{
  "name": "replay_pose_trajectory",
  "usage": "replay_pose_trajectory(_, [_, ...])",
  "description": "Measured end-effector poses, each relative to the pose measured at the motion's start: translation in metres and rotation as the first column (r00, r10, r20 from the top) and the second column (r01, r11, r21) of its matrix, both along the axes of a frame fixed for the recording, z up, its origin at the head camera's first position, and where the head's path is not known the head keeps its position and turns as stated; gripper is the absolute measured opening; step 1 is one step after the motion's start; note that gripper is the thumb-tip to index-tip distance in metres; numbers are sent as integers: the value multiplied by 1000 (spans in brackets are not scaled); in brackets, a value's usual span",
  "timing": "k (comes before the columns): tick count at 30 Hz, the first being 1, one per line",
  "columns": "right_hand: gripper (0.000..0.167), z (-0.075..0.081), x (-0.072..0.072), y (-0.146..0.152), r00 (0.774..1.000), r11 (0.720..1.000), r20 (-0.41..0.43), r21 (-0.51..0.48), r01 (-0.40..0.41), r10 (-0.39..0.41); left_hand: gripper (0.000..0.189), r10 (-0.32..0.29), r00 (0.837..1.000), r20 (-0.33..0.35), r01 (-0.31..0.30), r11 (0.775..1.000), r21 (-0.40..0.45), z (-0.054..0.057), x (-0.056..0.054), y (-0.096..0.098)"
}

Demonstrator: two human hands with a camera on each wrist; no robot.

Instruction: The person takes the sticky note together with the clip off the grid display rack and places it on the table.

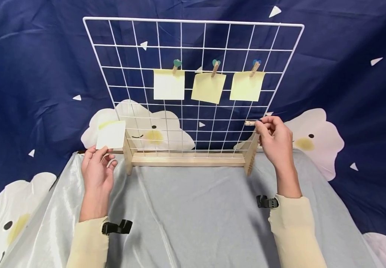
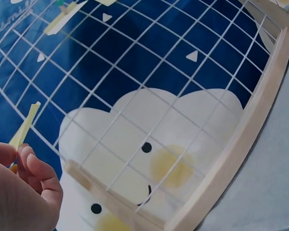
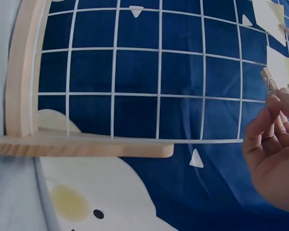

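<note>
My left hand (image 1: 98, 167) pinches a pale yellow sticky note (image 1: 111, 134) by its lower edge, at the left side of the white wire grid (image 1: 193, 47). In the left wrist view the note (image 2: 25, 126) shows nearly edge-on. At the grid's right side, my right hand (image 1: 276, 139) pinches a small wooden clothespin (image 1: 250, 123) that points left. The right wrist view shows this clothespin (image 3: 268, 80) above the fingertips. Three notes hang in a row on the grid: a left note (image 1: 169, 85), a middle note (image 1: 208, 88) and a right note (image 1: 247, 86), each under a heart-topped clothespin.
The grid stands in a wooden base (image 1: 187, 160) with two side feet. Under it lies a grey cloth (image 1: 193, 208) over the table. Behind hangs a dark blue curtain (image 1: 340, 44) with white clouds and triangles.
</note>
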State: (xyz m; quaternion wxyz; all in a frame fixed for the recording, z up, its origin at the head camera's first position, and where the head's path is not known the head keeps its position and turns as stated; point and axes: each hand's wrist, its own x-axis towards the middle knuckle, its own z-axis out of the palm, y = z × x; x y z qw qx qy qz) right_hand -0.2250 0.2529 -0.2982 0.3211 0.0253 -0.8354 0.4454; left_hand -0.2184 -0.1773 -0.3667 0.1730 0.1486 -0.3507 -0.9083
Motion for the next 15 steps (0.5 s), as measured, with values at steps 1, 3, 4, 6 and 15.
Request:
replay_pose_trajectory(1, [27,-1,1,1,1000,1000,9,2,5,-5,17,3,1000,2,-3,1000,-7,-1,1,-1])
replay_pose_trajectory(3, [27,-5,2,4,1000,1000,23,10,11,-12,17,4,1000,7,-4,1000,-3,-4,2,-2])
replay_pose_trajectory(4, [27,-7,2,5,1000,1000,28,13,11,-12,16,5,1000,11,-5,1000,-1,-5,2,-3])
replay_pose_trajectory(6, [27,-12,2,7,999,1000,40,23,12,-13,16,6,1000,21,-6,1000,2,-6,4,-4])
replay_pose_trajectory(15, [22,-34,0,22,996,999,89,48,8,-12,16,12,997,72,-12,1000,12,-20,11,-11])
